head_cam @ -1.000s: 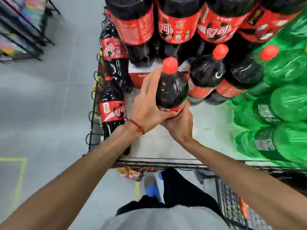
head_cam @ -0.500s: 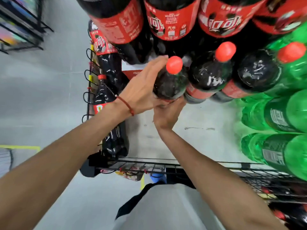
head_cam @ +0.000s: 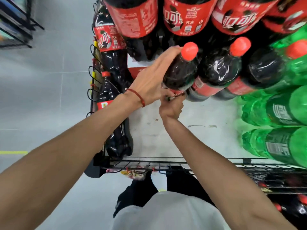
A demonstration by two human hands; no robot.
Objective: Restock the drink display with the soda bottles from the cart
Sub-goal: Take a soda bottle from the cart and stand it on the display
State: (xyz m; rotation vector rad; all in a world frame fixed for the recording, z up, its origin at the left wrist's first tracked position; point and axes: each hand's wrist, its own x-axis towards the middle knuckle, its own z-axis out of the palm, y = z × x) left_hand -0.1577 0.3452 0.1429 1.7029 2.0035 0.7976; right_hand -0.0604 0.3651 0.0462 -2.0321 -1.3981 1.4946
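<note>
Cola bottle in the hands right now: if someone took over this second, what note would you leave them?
Left hand: grips the bottle at its side, fingertips up by the cap.
Right hand: grips its base from below.
Bottle: tilted, at the left end of the cola row on the white shelf. I cannot tell if its base is down.
Done: cola row started, green bottles to its right.
Left: seat this one upright, let go, fetch more. The shelf has room in front. Red-capped bottles show bottom right, probably in the cart.
</note>
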